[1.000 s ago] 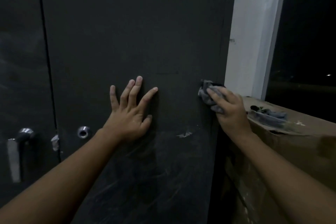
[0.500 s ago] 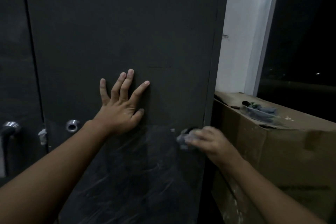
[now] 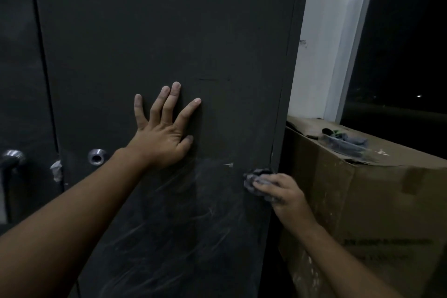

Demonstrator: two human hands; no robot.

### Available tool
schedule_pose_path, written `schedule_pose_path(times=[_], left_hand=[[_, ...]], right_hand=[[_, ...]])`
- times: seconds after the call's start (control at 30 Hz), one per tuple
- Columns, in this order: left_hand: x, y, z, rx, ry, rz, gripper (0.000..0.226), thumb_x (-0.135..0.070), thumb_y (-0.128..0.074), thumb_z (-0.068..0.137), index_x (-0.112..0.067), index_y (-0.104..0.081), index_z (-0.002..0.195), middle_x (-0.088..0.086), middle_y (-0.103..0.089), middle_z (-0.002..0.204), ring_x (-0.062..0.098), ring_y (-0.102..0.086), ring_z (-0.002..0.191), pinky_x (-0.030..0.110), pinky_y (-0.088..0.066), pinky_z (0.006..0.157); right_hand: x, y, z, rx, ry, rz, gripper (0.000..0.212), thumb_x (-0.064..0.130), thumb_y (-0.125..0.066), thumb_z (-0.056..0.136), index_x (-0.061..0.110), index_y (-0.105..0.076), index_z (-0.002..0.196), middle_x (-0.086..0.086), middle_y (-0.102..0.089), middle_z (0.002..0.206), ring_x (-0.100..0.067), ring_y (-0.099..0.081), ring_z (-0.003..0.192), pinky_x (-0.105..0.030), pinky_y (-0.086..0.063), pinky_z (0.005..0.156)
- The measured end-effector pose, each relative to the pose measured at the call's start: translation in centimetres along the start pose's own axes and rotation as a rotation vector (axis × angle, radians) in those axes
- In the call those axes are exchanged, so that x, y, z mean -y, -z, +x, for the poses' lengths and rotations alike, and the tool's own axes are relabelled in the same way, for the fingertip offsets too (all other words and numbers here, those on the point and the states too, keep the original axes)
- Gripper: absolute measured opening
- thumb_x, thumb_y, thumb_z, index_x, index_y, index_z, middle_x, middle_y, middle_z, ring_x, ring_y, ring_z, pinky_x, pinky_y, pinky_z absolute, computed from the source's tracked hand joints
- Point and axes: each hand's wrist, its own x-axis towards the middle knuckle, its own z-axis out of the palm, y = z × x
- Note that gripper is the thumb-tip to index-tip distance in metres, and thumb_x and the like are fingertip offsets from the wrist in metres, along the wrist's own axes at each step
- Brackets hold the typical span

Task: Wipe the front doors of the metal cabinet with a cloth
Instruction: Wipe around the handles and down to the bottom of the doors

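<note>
The scene is filled by the dark right door (image 3: 157,31) of the metal cabinet, and a narrow strip of the left door (image 3: 17,68) is seen beyond a vertical seam at the left edge. The left hand (image 3: 162,138) is laid flat against the right door, its fingers (image 3: 175,94) spread wide and pointing upward, with nothing held. A round metal lock (image 3: 97,156) is set into the door just left of that wrist, and a metal handle (image 3: 11,159) is mounted on the left door. A scrap of pale tape (image 3: 56,170) is stuck at the seam between the two.

The grey cloth (image 3: 256,179) is bunched up and pressed against the right door near its right edge, lower than the left hand. It is covered and pinched by the right hand (image 3: 281,192), whose fingers are curled together over it. Pale smears and streaks are visible on the lower part of the door, below and between the two hands.

A cardboard box (image 3: 375,201) is placed just right of the cabinet, with small dark items, too blurred to identify, lying on its top. A white pillar (image 3: 324,43) is seen behind it.
</note>
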Motion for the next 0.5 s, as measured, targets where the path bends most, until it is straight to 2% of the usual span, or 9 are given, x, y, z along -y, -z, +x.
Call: schedule_pose_path(times=[0.07,0.13,0.2,0.3,0.4,0.5], left_hand=[[-0.1,0.1,-0.1,-0.001,0.0,0.0,0.084,-0.053,-0.044,0.094,-0.049,0.021,0.148,-0.006,0.053,0.145,0.011,0.053,0.129,0.05,0.039,0.099],[-0.1,0.2,-0.1,0.003,-0.006,0.0,0.084,-0.053,-0.044,0.094,-0.049,0.02,0.148,-0.006,0.052,0.146,0.011,0.053,0.129,0.049,0.04,0.098],[0.0,0.2,-0.1,0.012,-0.01,-0.004,0.084,-0.053,-0.044,0.094,-0.049,0.021,0.148,-0.006,0.053,0.145,0.011,0.054,0.129,0.048,0.041,0.097],[0.1,0.0,0.1,0.018,-0.003,0.0,0.085,-0.054,-0.044,0.094,-0.049,0.023,0.147,-0.007,0.054,0.144,0.011,0.054,0.128,0.049,0.041,0.097],[0.1,-0.1,0.1,0.015,-0.001,0.008,0.086,-0.055,-0.043,0.093,-0.05,0.025,0.146,-0.007,0.055,0.143,0.011,0.054,0.128,0.05,0.04,0.098],[0.2,-0.2,0.2,0.007,0.003,0.006,0.085,-0.055,-0.042,0.094,-0.05,0.026,0.146,-0.008,0.056,0.141,0.011,0.054,0.128,0.05,0.039,0.098]], right_hand=[[-0.1,0.6,-0.6,0.108,-0.026,0.003,0.051,-0.019,-0.072,0.075,0.018,-0.076,0.109,0.0,-0.065,0.116,-0.022,-0.064,0.106,-0.043,-0.055,0.089],[0.1,1.6,0.2,0.118,0.054,-0.04,0.052,-0.022,-0.071,0.072,0.013,-0.077,0.11,-0.002,-0.068,0.116,-0.021,-0.064,0.104,-0.035,-0.053,0.089],[0.3,2.9,2.1,-0.008,0.067,-0.044,0.052,-0.025,-0.068,0.073,0.005,-0.073,0.115,-0.004,-0.065,0.119,-0.018,-0.062,0.106,-0.021,-0.048,0.093],[0.5,4.3,5.5,-0.226,-0.119,-0.006,0.058,-0.021,-0.061,0.079,0.005,-0.063,0.131,-0.001,-0.056,0.131,-0.009,-0.054,0.118,-0.014,-0.041,0.1],[0.7,3.5,6.4,-0.254,-0.188,-0.097,0.062,-0.019,-0.06,0.077,0.008,-0.063,0.133,0.001,-0.055,0.135,-0.017,-0.052,0.124,-0.024,-0.039,0.106],[0.3,2.0,4.0,-0.148,-0.117,-0.14,0.049,-0.016,-0.065,0.082,0.008,-0.068,0.125,-0.01,-0.062,0.128,-0.028,-0.058,0.117,-0.034,-0.047,0.099]])
